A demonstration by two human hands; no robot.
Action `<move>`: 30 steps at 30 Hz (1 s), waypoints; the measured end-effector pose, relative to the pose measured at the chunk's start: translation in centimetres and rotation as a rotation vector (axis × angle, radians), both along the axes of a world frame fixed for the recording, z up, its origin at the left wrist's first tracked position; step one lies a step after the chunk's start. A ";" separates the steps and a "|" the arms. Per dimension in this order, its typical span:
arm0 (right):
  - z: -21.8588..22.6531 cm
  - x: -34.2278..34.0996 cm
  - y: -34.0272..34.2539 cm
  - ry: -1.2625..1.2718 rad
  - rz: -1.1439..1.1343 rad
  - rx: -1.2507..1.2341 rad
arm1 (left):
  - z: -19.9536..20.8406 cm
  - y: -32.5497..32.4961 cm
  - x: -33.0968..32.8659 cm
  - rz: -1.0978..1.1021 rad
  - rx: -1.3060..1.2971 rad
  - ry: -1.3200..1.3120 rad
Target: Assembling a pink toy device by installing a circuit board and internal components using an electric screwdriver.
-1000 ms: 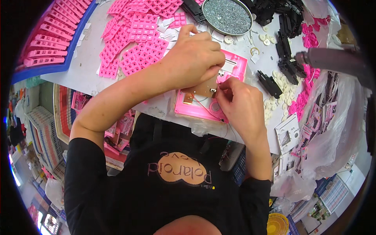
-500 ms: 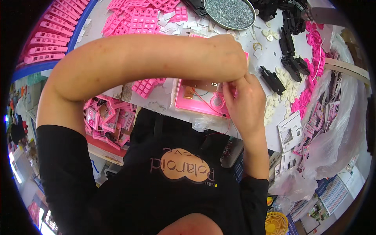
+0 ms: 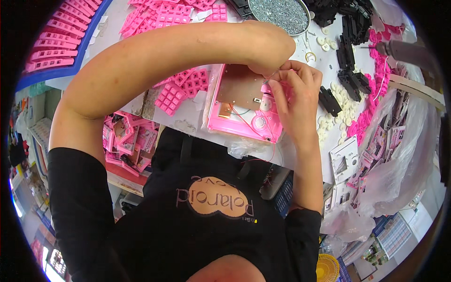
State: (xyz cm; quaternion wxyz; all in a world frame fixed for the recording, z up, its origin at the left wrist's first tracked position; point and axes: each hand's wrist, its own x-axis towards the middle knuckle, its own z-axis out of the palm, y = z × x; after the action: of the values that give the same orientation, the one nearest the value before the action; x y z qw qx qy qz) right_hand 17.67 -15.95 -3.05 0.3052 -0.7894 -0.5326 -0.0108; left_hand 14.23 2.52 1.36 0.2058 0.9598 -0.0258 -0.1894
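Note:
A pink plastic housing [image 3: 223,124] lies on the bench in front of me, holding a brown circuit board [image 3: 240,87], a round white part [image 3: 259,123] and thin red wires [image 3: 246,117]. My left hand [image 3: 270,49] reaches across from the left over the housing's far right corner; its fingers curl downward, mostly hidden under the hand. Beside it my right hand [image 3: 300,91] is closed, thumb and fingertips pinched together at the housing's right edge. Something small and thin is between the two hands' fingertips, too small to name.
Pink keypads [image 3: 183,89] are piled left and behind. A round tray of screws [image 3: 279,16] stands at the back, with black plastic parts [image 3: 345,51], white round pieces [image 3: 336,113] and pink pieces [image 3: 364,110] to the right. A power screwdriver [image 3: 404,50] hangs at the far right.
My left forearm and hand have lifted away toward the back, uncovering more of the circuit board. My right hand has shifted slightly back. The screwdriver now hangs lower in view.

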 end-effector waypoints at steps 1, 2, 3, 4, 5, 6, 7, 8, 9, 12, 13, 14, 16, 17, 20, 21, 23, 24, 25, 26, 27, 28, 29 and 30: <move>0.3 0.0 0.1 -0.018 0.003 -0.017 | -0.1 0.0 -0.1 -0.005 -0.001 -0.017; 0.7 0.0 0.1 -0.036 0.005 -0.033 | -0.2 0.1 -0.1 -0.010 -0.002 -0.033; 1.0 0.2 0.2 -0.059 0.045 -0.058 | -0.2 0.2 -0.1 -0.010 -0.004 -0.039; 1.3 0.4 0.2 -0.079 0.085 -0.084 | -0.2 0.2 -0.1 -0.012 -0.007 -0.041; 1.7 0.6 0.2 -0.099 0.124 -0.110 | -0.3 0.2 -0.1 -0.013 -0.010 -0.044; 2.2 0.7 -0.1 -0.099 0.162 -0.150 | -0.4 0.2 -0.3 -0.020 -0.005 -0.069; 2.8 0.7 -0.4 -0.098 0.207 -0.188 | -0.6 0.3 -0.5 -0.020 0.001 -0.091; 3.2 0.6 -0.8 -0.096 0.253 -0.226 | -0.7 0.4 -0.8 -0.020 0.008 -0.113; 3.3 0.0 -1.0 -0.140 0.251 -0.250 | -0.9 0.6 -1.0 -0.067 0.020 -0.139; 3.2 -0.8 -1.7 -0.198 0.235 -0.278 | -0.8 0.7 -0.9 -0.244 0.082 -0.180; 3.0 -0.3 -1.7 -0.122 0.239 -0.245 | -0.4 0.8 -0.9 -0.303 0.131 -0.165; 2.8 0.2 -1.8 -0.046 0.243 -0.211 | -0.2 0.8 -1.0 -0.362 0.181 -0.150; 2.7 -0.4 -1.7 0.018 0.192 -0.160 | -1.0 0.8 -1.6 -0.356 0.145 -0.248; 2.6 -1.2 -1.6 -0.024 0.154 -0.179 | -1.4 0.8 -1.9 -0.350 0.127 -0.293; 2.0 -2.8 -1.3 -0.151 0.046 -0.232 | -1.4 0.2 -2.0 -0.337 0.166 -0.283; 2.1 -3.3 -1.0 -0.161 0.032 -0.275 | -1.8 0.1 -2.0 -0.308 0.145 -0.302; 2.7 -3.7 -0.3 -0.191 0.008 -0.352 | -2.4 0.1 -2.3 -0.243 0.111 -0.348; 2.4 -3.1 -0.4 -0.141 0.045 -0.314 | -2.7 0.1 -2.5 -0.186 0.090 -0.373; 2.5 -2.3 -0.7 -0.063 0.107 -0.274 | -3.1 0.3 -2.8 -0.128 0.067 -0.400; 2.8 -1.3 -1.4 0.017 0.162 -0.233 | -3.1 0.5 -3.0 -0.077 0.042 -0.426; 3.1 -0.5 -1.9 0.097 0.217 -0.192 | -3.0 0.8 -3.2 -0.006 -0.102 -0.497; 2.8 -0.2 -2.4 0.039 0.240 -0.147 | -2.7 1.5 -3.5 0.072 -0.239 -0.567; 2.6 -0.5 -2.6 -0.004 0.215 -0.150 | -1.9 2.0 -3.8 0.143 -0.384 -0.629; 2.4 -1.2 -2.5 -0.047 0.188 -0.152 | -0.8 2.5 -4.6 0.262 -0.397 -0.562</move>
State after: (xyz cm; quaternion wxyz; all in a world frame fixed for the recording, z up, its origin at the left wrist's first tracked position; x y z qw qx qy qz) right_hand 16.52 -18.46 -0.68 0.2315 -0.7565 -0.6104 0.0397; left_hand 9.62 5.07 0.56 0.3955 0.9108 0.0056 0.1184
